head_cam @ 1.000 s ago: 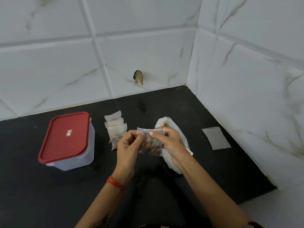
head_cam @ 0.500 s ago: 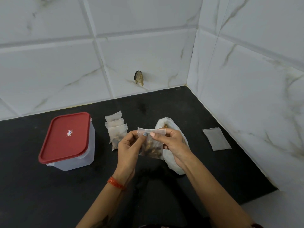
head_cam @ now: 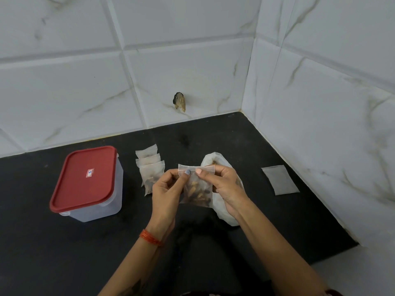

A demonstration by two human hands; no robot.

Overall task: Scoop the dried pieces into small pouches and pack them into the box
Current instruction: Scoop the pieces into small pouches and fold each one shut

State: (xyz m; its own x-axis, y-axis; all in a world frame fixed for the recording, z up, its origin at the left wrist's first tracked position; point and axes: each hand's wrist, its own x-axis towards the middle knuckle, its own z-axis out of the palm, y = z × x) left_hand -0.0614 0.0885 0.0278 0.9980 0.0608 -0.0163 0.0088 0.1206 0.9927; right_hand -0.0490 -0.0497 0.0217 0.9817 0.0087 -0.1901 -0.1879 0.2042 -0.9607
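Altogether, three filled pouches (head_cam: 150, 169) lie overlapping on the black counter (head_cam: 64, 253), one flat empty pouch (head_cam: 280, 180) sits well apart to the right, and a fifth, the held pouch (head_cam: 196, 185), hangs above the counter between both hands. Left hand (head_cam: 165, 192) and right hand (head_cam: 225, 186) pinch its top edge; brown dried pieces show through its translucent skin. Behind the right hand a white bag (head_cam: 222, 212) is partly hidden, possibly open at top. Left stands the box (head_cam: 100, 201), red lid (head_cam: 85, 178) on.
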